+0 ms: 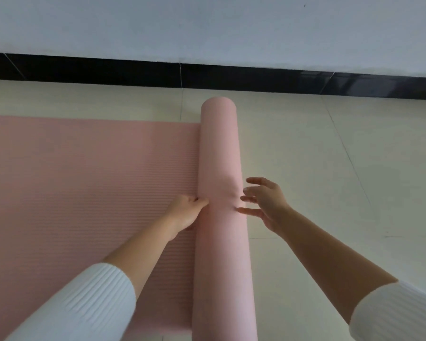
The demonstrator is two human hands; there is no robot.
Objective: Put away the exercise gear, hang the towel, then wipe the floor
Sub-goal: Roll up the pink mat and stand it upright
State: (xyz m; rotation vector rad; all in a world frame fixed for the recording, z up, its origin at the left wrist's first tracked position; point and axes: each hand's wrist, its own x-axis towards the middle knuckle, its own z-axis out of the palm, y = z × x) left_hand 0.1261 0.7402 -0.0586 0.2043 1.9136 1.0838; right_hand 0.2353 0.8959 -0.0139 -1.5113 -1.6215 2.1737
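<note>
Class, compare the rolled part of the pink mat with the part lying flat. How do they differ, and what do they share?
The rolled part is a thick cylinder; the flat part lies spread on the floor. The rolled part's outside looks smooth; the flat part shows fine ribs. Both are pink, one continuous mat.

No text, label, brand, number or sign can be read anywhere. The pink ribbed foam exercise mat (pixel 84 180) (flat part and smooth rolled part alike), the white wall (pixel 207 25), the black glossy skirting strip (pixel 108 70) and the pale floor tiles (pixel 330 156) show plain surfaces only.
</note>
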